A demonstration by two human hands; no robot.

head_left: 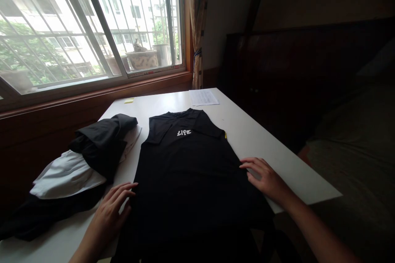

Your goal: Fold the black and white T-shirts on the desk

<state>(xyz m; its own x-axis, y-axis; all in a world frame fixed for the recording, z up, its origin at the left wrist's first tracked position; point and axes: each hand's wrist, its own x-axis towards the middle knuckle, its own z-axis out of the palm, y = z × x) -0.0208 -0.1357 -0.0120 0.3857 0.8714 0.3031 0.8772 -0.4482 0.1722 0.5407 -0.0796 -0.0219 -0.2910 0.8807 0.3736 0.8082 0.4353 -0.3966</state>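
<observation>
Note black shirt (191,172) spread flat between left hand (111,208) and right hand (266,177), each with thumb and fingers parted, and treat as probably light, soft and limp, best pinched at side edges beside fingertips.

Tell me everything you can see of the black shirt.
The black shirt lies spread on the white table, collar toward the window, sleeves turned inward. It looks like soft fabric, mostly smooth, with white lettering below the collar. The left hand and right hand touch its opposite side edges; its near end is lost in shadow.
</observation>
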